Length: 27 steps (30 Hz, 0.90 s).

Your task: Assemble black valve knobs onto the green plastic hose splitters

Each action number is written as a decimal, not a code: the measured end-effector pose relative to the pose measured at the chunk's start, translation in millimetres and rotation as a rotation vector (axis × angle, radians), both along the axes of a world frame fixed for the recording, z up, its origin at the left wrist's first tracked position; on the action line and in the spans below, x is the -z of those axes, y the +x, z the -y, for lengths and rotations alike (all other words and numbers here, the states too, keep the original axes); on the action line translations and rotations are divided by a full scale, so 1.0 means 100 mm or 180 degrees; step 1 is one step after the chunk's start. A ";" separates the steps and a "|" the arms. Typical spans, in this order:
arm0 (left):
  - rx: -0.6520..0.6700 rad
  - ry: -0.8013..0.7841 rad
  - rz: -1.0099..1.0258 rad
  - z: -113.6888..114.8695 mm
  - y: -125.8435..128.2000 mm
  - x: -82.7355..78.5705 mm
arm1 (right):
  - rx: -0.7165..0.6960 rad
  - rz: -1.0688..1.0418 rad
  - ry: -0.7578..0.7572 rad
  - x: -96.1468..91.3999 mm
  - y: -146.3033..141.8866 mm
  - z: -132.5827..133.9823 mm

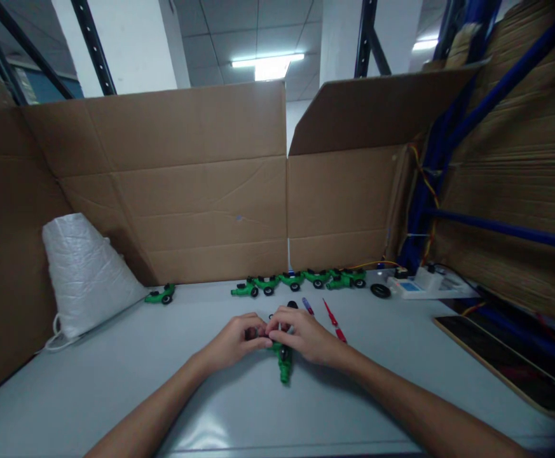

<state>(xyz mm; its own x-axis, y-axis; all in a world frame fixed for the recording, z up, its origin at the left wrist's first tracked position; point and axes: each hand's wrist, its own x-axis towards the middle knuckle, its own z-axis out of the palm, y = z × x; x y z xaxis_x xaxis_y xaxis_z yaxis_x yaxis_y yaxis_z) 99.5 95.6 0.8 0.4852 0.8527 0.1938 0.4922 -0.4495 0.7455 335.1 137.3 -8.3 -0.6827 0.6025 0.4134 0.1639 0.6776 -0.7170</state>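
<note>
My left hand (239, 340) and my right hand (303, 334) meet over the middle of the grey table (115, 381), fingers curled round a small green toy vehicle (284, 366) whose tail sticks out towards me. Both hands pinch at its front end, where a dark wheel-like piece sits between the fingertips. A loose black wheel (292, 305) lies just beyond my right hand.
A row of several green toy vehicles (301, 280) lines the back of the table, with one more (160, 294) off to the left. A red screwdriver (334, 321), a blue-handled tool (308, 306), a black wheel (381, 291), a white woven sack (84, 273) and cardboard walls (186, 191) surround the spot.
</note>
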 end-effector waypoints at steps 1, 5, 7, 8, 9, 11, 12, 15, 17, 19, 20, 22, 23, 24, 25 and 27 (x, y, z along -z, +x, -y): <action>-0.0003 0.0011 -0.0002 0.00 0.00 0.00 | -0.0028 -0.0076 -0.0150 0.04 -0.01 -0.02; -0.0016 0.0053 0.0008 0.01 0.00 0.01 | -0.0251 -0.0267 -0.0672 0.13 -0.03 -0.10; -0.0034 0.0064 -0.0021 0.01 0.00 0.01 | -0.0374 -0.0305 -0.0854 0.13 -0.02 -0.12; -0.0046 0.0063 -0.0044 0.01 0.00 0.00 | -0.0424 -0.0330 -0.0907 0.12 -0.02 -0.13; -0.0055 0.0063 -0.0065 0.01 0.00 0.00 | -0.0464 -0.0358 -0.0941 0.12 -0.01 -0.14; -0.0058 0.0075 -0.0099 0.00 0.00 0.01 | -0.0497 -0.0407 -0.0999 0.12 -0.01 -0.14; -0.0053 0.0089 -0.0109 0.00 -0.01 0.02 | -0.0496 -0.0420 -0.1035 0.12 -0.01 -0.14; -0.0043 0.0165 -0.0096 0.00 -0.01 0.04 | -0.0467 -0.0434 -0.1159 0.14 -0.02 -0.14; -0.0039 0.0188 -0.0091 0.01 -0.01 0.04 | -0.0433 -0.0456 -0.1219 0.16 -0.03 -0.13; -0.0026 0.0191 -0.0106 0.02 -0.01 0.04 | -0.0397 -0.0497 -0.1255 0.17 -0.04 -0.12; -0.0016 0.0190 -0.0115 0.02 -0.01 0.03 | -0.0381 -0.0519 -0.1267 0.18 -0.04 -0.11; -0.0001 0.0209 -0.0113 0.03 0.00 0.02 | -0.0351 -0.0546 -0.1278 0.19 -0.05 -0.11; 0.0003 0.0222 -0.0110 0.03 0.00 0.02 | -0.0340 -0.0552 -0.1291 0.19 -0.05 -0.10; 0.0004 0.0230 -0.0108 0.03 0.00 0.02 | -0.0325 -0.0552 -0.1305 0.19 -0.05 -0.10; -0.0002 0.0228 -0.0104 0.04 0.00 0.02 | -0.0306 -0.0547 -0.1313 0.19 -0.05 -0.10; -0.0022 0.0205 -0.0095 0.04 0.00 0.03 | -0.0268 -0.0525 -0.1297 0.19 -0.06 -0.09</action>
